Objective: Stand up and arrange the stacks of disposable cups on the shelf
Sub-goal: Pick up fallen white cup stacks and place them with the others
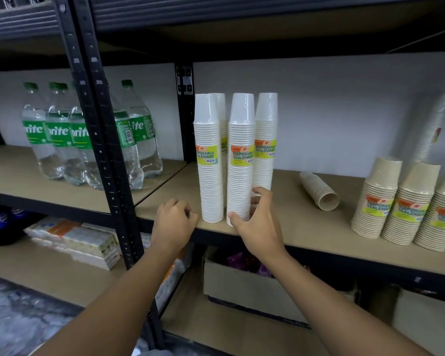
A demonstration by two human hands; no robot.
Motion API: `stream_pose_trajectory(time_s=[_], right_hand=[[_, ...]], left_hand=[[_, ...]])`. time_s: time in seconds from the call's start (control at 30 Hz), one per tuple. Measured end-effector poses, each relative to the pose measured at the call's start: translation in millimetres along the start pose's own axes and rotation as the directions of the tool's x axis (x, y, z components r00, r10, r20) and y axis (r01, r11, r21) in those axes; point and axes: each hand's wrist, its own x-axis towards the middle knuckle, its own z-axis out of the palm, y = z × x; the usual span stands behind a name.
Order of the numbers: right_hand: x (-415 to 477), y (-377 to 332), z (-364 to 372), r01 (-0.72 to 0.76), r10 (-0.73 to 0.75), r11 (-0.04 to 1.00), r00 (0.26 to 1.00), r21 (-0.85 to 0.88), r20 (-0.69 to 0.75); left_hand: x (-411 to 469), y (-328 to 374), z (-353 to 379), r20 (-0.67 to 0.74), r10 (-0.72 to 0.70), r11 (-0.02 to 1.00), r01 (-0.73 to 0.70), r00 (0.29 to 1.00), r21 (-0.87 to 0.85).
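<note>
Four white cup stacks (211, 181) stand upright and close together at the left end of the shelf (306, 219). The right hand (257, 222) takes the front right stack (240, 176) at its base, thumb and fingers curled round it. The left hand (174, 219) rests on the shelf edge just beside, fingers curled in on nothing. A beige stack (319, 191) lies on its side further right. Light, tall and film-wrapped, such stacks probably tip easily, so a low grip with a steadying touch higher up suits them.
</note>
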Motion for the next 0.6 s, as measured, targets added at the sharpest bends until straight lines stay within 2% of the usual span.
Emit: stream_pose_trajectory(time_s=[0.6], right_hand=[[5.4,1.7,9.3,-0.009,0.005,0.995,0.999,-0.1,-0.039]], left_hand=[[0.3,-2.3,3.3,-0.013,0.003,1.0,-0.003,1.0,-0.01]])
